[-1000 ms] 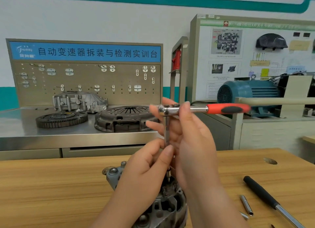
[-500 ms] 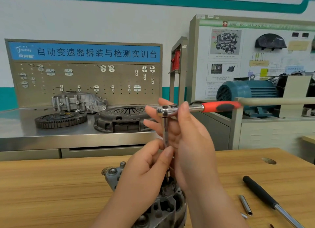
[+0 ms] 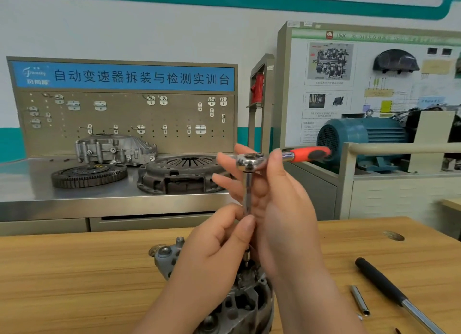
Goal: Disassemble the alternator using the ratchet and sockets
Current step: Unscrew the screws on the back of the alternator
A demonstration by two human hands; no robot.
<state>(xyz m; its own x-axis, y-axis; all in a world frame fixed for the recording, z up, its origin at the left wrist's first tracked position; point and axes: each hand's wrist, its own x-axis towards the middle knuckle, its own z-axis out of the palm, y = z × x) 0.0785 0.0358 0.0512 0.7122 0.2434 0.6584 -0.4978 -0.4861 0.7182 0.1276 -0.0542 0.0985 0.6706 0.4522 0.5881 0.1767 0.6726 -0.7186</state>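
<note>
**Grey metal alternator under the ratchet, both hands on the tool**

Grey and grimy, the alternator [image 3: 247, 303] sits on the wooden table [image 3: 74, 283] at the bottom edge of the view, partly hidden by both wrists. An extension bar [image 3: 248, 194] stands upright over it, and its lower tip reaches the alternator's top between the hands. The left hand [image 3: 217, 256] pinches the bar low down between thumb and fingertips. The right hand [image 3: 282, 209] curls round the head of the ratchet [image 3: 249, 162], whose red handle points right. On the table to the right lie a black-handled tool [image 3: 381, 283] and, just beside it, a small metal sleeve [image 3: 359, 300]. Behind, a steel bench [image 3: 30, 184] carries a clutch cover [image 3: 179, 174] and a toothed ring [image 3: 87, 175]. A blue motor [image 3: 361, 136] stands well apart at right.
</note>
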